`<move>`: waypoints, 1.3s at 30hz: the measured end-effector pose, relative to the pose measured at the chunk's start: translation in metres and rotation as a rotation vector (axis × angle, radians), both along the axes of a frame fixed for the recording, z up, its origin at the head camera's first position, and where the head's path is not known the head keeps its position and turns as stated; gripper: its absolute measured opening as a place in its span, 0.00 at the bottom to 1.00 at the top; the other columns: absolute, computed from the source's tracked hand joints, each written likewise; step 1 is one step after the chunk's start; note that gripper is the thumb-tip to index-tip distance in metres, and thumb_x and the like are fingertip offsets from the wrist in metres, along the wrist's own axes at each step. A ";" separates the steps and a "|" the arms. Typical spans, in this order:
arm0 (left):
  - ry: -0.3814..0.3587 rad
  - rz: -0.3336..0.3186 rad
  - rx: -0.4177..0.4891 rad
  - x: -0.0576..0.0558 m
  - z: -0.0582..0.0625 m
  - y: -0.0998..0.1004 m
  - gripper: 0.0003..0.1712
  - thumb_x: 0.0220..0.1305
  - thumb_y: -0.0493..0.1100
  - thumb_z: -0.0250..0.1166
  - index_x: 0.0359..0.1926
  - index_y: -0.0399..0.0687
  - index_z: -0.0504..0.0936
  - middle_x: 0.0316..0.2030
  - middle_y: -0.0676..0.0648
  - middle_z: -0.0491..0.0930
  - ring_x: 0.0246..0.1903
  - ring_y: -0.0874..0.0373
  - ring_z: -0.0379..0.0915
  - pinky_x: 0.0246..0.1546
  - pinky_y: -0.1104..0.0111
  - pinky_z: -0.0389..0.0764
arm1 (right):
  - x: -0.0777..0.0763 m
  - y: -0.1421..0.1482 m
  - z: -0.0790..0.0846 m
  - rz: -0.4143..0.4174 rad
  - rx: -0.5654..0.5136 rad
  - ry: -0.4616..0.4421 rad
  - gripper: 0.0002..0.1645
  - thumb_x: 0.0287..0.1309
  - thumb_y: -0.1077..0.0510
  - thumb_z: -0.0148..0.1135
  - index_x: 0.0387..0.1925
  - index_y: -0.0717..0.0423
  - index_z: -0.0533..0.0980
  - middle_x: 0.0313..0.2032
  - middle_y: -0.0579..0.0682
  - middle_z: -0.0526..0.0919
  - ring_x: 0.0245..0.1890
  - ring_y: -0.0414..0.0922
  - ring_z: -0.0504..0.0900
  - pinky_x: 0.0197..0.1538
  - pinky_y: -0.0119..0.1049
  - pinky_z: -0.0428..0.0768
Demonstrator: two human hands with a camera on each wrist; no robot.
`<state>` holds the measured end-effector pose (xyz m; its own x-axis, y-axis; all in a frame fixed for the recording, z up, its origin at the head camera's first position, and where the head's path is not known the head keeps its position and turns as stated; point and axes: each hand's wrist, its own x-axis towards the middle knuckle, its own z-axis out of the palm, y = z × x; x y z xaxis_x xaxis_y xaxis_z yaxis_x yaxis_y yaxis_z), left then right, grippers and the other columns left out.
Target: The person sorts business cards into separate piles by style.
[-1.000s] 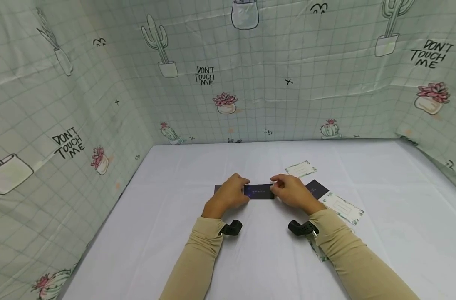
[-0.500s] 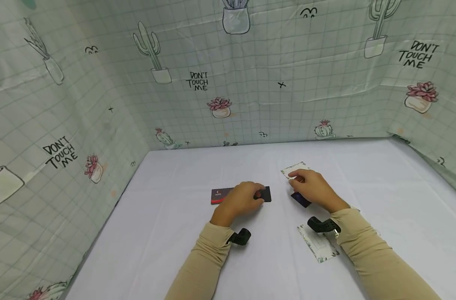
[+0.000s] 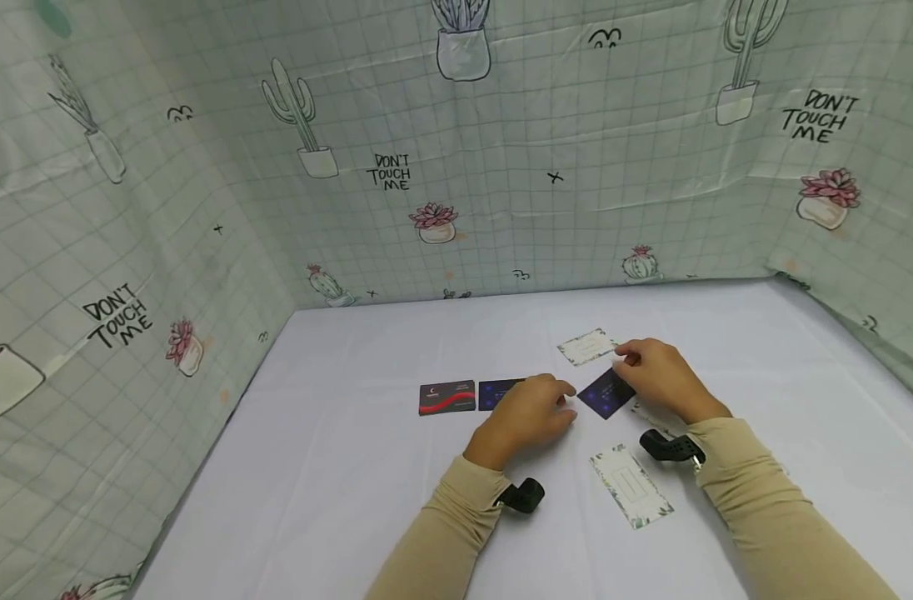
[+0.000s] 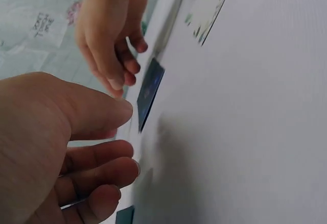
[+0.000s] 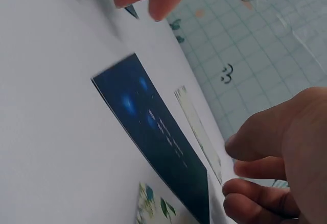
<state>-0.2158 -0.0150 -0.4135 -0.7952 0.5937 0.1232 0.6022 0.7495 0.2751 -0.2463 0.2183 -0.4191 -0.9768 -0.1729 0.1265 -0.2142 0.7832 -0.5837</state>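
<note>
dark blue card (image 3: 603, 394) between left hand (image 3: 526, 415) and right hand (image 3: 662, 379)

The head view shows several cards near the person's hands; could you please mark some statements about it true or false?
1. The red-striped card lies left of a blue card. True.
2. An angled blue card lies between the left hand and the right hand. True.
3. The left hand grips the red-striped card. False: it is apart from it.
4. Both sleeves are black. False: they are tan.
5. The white card nearest the person has a leafy border. True.
</note>
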 end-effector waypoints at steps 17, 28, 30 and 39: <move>-0.073 0.198 0.004 -0.001 -0.007 0.028 0.27 0.63 0.57 0.69 0.58 0.49 0.83 0.45 0.48 0.76 0.32 0.61 0.73 0.37 0.69 0.76 | -0.009 0.004 -0.011 0.039 0.025 -0.032 0.19 0.60 0.58 0.65 0.47 0.70 0.82 0.40 0.62 0.81 0.41 0.56 0.79 0.46 0.54 0.76; -0.065 0.265 -0.023 0.002 -0.012 0.039 0.28 0.56 0.64 0.72 0.49 0.51 0.86 0.43 0.49 0.71 0.30 0.59 0.71 0.31 0.68 0.72 | -0.003 0.002 -0.016 0.009 0.012 0.008 0.15 0.59 0.59 0.65 0.45 0.63 0.85 0.39 0.59 0.81 0.39 0.53 0.78 0.44 0.52 0.75; -0.061 0.264 -0.018 0.001 -0.012 0.042 0.29 0.56 0.64 0.72 0.50 0.51 0.86 0.43 0.49 0.71 0.31 0.60 0.71 0.31 0.69 0.72 | -0.002 0.005 -0.015 0.004 0.002 0.010 0.15 0.60 0.59 0.65 0.45 0.63 0.85 0.39 0.59 0.81 0.40 0.53 0.78 0.44 0.51 0.75; -0.023 0.260 -0.036 0.001 -0.013 0.052 0.32 0.57 0.65 0.72 0.56 0.52 0.84 0.45 0.50 0.73 0.34 0.59 0.74 0.30 0.67 0.74 | 0.004 0.017 -0.014 -0.061 -0.173 -0.008 0.15 0.63 0.61 0.61 0.49 0.62 0.83 0.42 0.58 0.87 0.45 0.54 0.82 0.49 0.48 0.75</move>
